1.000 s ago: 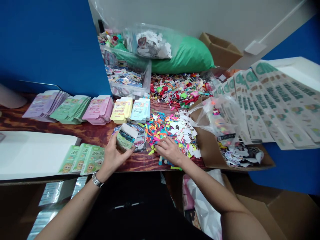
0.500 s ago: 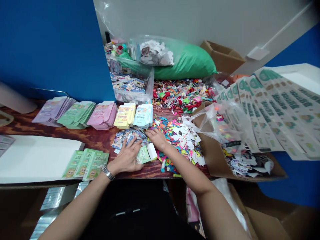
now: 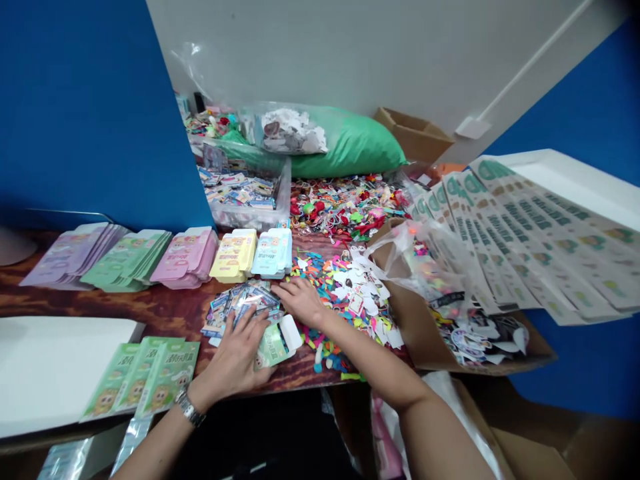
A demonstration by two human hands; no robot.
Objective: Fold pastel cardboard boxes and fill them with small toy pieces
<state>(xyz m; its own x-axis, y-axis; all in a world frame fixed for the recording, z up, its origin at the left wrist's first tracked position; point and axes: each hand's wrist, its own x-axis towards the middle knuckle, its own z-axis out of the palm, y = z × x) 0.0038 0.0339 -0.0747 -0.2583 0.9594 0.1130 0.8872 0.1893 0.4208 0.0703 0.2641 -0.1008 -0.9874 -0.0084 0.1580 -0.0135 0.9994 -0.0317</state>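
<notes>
My left hand (image 3: 234, 357) has its thumb and fingers around a small green box (image 3: 273, 345), whose white end flap stands open to the right. Its fingertips rest on a loose pile of small printed cards (image 3: 219, 312). At the pile's right edge, my right hand (image 3: 301, 301) reaches in with fingers stretched out, the tips touching the cards. Beside and under that hand lie many small colourful pieces (image 3: 320, 340). Three green boxes (image 3: 167, 380) lie overlapped to the left of my left wrist.
Behind the cards stands a row of flat boxes: purple (image 3: 65, 257), green (image 3: 123, 260), pink (image 3: 183, 259), yellow (image 3: 233, 257) and blue (image 3: 273, 253). White cutouts (image 3: 363, 287), a cardboard box (image 3: 415, 333) and hanging printed sheets (image 3: 530, 227) are on the right. A clear bin (image 3: 250, 217) stands behind.
The view has tilted up and turned right, so the scene sits lower and further left. My right fingertips have moved slightly left onto the cards. My left hand keeps its hold on the green box.
</notes>
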